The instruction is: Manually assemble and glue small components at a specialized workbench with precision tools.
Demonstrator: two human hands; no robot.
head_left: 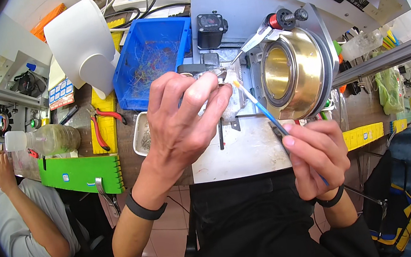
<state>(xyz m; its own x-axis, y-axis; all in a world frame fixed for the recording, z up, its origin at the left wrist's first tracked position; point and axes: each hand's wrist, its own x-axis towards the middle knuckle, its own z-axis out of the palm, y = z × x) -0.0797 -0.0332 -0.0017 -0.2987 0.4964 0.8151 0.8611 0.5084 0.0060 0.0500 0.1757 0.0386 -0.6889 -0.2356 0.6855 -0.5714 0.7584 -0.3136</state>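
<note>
My right hand [320, 157] is closed round a slim blue-handled brush [264, 111], whose pale tip points up and left. A dark, thin tool [278, 132] also runs into that hand; its kind is unclear. My left hand [183, 116] reaches over a small metal fixture [223, 68] on the machine, its fingers curled together. Whatever is between those fingertips is hidden by the hand. The brush tip is close beside the left fingertips. Right of the fixture sits a large brass-coloured ring [300, 73].
A blue bin [129, 89] of tangled wire scraps stands behind my left hand. Red-handled pliers [98, 133], a clear bottle [54, 139] and a small white dish [141, 137] lie further left. A red wire spool [277, 20] tops the ring. Another person's arm [34, 215] is at far left.
</note>
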